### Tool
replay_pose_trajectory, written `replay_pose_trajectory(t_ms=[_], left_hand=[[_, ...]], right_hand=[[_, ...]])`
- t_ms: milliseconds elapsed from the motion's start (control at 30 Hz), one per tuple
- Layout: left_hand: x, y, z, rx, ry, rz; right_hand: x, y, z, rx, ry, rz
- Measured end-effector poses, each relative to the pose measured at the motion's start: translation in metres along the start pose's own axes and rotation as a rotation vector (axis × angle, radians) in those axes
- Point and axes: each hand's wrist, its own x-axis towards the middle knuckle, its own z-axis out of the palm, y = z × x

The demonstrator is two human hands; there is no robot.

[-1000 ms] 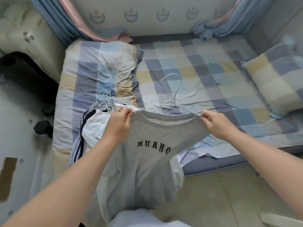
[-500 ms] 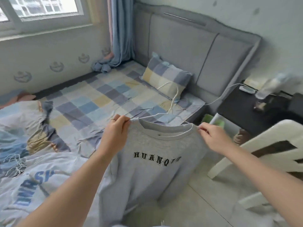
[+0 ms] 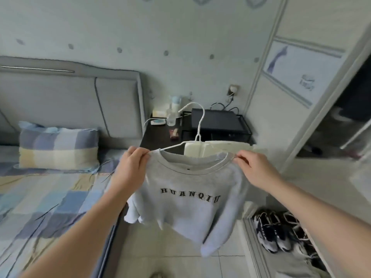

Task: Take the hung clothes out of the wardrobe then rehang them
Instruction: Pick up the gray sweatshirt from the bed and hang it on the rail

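A grey sweatshirt [image 3: 188,199] with black letters across the chest hangs in the air on a white wire hanger [image 3: 197,129], whose hook points up. My left hand [image 3: 130,167] pinches the sweatshirt's left shoulder over the hanger arm. My right hand [image 3: 255,169] pinches its right shoulder the same way. The sleeves dangle over the tiled floor. The wardrobe [image 3: 297,93] stands at the right, its sliding door partly open onto a dark inside.
A bed [image 3: 40,207] with a checked sheet and pillow [image 3: 58,145] fills the left. Behind the sweatshirt stand a dark bedside table [image 3: 158,135] with a bottle and small items, and a white chair back [image 3: 220,147]. Sneakers [image 3: 277,231] lie at the wardrobe's foot.
I have turned from the bed towards the bedside table and wardrobe, carrying the sweatshirt on its hanger. Both hands keep their hold on its shoulders.
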Motion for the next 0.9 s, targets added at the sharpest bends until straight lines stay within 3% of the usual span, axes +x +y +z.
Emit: replay_pose_trajectory(t_ms=[467,633,900], left_hand=[[0.271,0.232,0.154,-0.343,-0.191,0.682],[0.323,0.335,0.192,-0.493,-0.2,0.912],[0.344,0.509,0.243,-0.733,-0.203,1.187]], right_hand=[[0.029,0.084,-0.218,-0.289,0.589,0.364],[0.017,0.091,-0.292,-0.423,0.774,0.471],[-0.039,0.072,-0.399,-0.737,0.931,0.663]])
